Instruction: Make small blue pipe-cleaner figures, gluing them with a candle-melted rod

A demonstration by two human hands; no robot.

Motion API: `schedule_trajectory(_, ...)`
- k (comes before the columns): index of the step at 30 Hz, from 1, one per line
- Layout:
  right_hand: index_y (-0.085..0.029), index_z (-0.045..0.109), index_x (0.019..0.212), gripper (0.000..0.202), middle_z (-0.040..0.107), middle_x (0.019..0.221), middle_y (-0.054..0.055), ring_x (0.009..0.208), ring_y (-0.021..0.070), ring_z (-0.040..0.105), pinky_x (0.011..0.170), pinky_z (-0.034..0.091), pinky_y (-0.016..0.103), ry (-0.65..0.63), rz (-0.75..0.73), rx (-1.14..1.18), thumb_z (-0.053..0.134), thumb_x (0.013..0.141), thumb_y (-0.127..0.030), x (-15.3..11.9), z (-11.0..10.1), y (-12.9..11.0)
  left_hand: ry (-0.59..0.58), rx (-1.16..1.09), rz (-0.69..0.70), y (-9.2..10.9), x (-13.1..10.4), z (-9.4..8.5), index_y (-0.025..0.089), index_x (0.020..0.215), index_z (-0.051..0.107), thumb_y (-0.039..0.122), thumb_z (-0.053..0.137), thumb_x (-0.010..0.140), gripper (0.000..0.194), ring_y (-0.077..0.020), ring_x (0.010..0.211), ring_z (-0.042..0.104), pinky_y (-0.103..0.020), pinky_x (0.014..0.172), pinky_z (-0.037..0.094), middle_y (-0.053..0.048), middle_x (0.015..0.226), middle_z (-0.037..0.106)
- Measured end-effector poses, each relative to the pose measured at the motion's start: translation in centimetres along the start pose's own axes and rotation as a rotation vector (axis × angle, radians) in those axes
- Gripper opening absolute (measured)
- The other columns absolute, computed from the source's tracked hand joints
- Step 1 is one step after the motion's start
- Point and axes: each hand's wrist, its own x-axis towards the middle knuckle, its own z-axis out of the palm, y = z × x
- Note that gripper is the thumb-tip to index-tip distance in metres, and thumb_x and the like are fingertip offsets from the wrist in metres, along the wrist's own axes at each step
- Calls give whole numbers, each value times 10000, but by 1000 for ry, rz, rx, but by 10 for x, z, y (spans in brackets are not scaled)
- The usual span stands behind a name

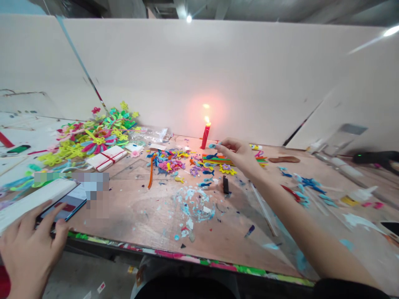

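Observation:
My right hand (235, 151) reaches out over the table, thumb and fingertips pinched on a small light-blue piece (213, 146). That piece is just right of a lit red candle (205, 136), below the flame. Under this hand lie blue fish-shaped pieces (208, 172), colored strips (224, 160) and a yellow flower shape (227, 169). At the left edge my left hand (33, 238) rests with spread fingers on a smartphone (70, 207), a fingertip on its screen. The phone leans on a white box-like object (37, 203).
A heap of fuzzy colorful flowers (96, 135) is at back left, near a white bundle tied with red cord (107, 158). Small bright pieces (170, 162) lie mid-table. Blue scraps (196, 205), a black lighter-like object (225, 185) and a clear strip (263, 207) are nearer. A white partition (156, 74) stands behind.

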Motion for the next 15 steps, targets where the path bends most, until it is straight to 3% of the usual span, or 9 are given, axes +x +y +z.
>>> schedule_trajectory(6, -185, 668, 738, 308, 631, 684, 7, 623, 120, 517, 595, 381, 283, -6, 2, 17, 691, 791, -487, 1, 3, 2, -63, 23, 69, -7, 22, 5, 331, 1337, 493, 272, 572, 833, 513, -401, 1176, 594, -474, 946, 467, -106, 1340, 595)
schedule_trajectory(10, -181, 671, 739, 301, 649, 704, 21, 666, 137, 544, 623, 393, 288, -2, 16, 29, 684, 790, -478, 1, 3, -1, -81, 83, 75, 1, 40, 3, 284, 1239, 581, 315, 503, 897, 352, -339, 1116, 623, -433, 925, 475, -89, 1276, 649)
schedule_trajectory(15, -184, 682, 743, 301, 636, 693, 21, 643, 137, 531, 611, 387, 294, 15, 26, -3, 688, 788, -482, 1, 4, -2, -126, 121, 95, 18, 55, -4, 132, 1239, 673, 369, 282, 989, 521, -371, 1134, 590, -469, 939, 455, -178, 1281, 643)
